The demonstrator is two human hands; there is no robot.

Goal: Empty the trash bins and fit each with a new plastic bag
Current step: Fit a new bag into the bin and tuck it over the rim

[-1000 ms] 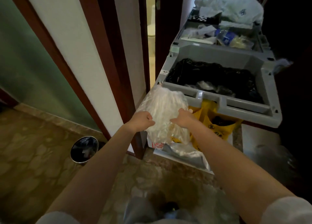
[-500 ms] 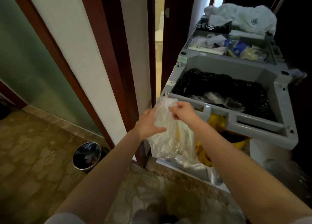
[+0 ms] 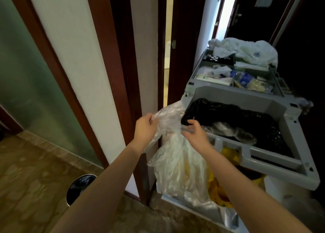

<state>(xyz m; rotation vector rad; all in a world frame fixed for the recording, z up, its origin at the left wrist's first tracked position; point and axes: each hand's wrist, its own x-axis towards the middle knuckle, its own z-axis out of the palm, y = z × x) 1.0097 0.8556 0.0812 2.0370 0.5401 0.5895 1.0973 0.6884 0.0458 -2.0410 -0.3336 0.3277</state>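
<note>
At the near left corner of the housekeeping cart (image 3: 274, 164), two hands work the top of a clear plastic bag (image 3: 177, 164).

The bag hangs limp against the cart's front, just short of its black-lined well (image 3: 246, 116), with a yellow bag (image 3: 226, 153) showing through the film. To my eye the job is finding the mouth: rub the two layers apart at the rim, then shake air in before carrying it to the small round trash bin (image 3: 80, 188) on the floor, well left of the cart. The left hand (image 3: 146, 127) has its fingers (image 3: 151, 118) curled, pinching the crumpled upper edge. The right hand (image 3: 195, 136) bends its fingers (image 3: 191, 125) round the gathered neck just beside it.
</note>
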